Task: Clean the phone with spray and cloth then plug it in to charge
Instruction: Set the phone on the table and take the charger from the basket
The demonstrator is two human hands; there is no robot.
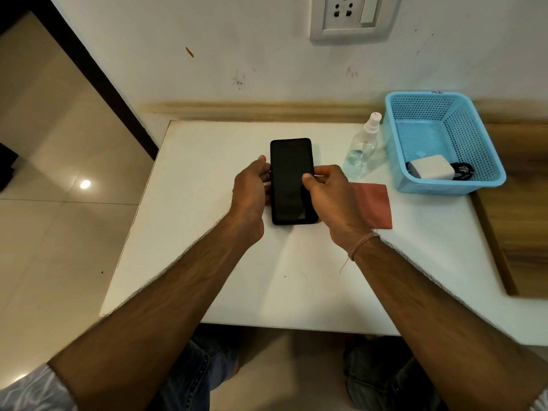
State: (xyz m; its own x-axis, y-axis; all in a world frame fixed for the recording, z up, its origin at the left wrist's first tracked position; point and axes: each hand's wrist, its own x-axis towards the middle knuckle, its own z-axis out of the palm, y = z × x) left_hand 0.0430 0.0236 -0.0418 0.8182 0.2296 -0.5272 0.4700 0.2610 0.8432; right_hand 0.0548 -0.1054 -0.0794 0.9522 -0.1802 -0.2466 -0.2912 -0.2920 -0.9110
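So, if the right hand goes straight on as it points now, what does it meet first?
The phone, which the right hand grips; past it, probably the left hand on the phone's other edge.

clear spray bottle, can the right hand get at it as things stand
Probably yes: the clear plastic spray bottle stands just beyond the right hand, nothing between them, though that hand must first release the black phone.

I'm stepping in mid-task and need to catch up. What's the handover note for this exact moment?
Left hand and right hand both grip the phone by its sides, screen up.
Spray bottle stands right of it; red cloth lies flat by the right hand.
Charger and cable sit in the blue basket; wall socket is empty.
Done: nothing visible.
Left: spray, wipe, plug in.
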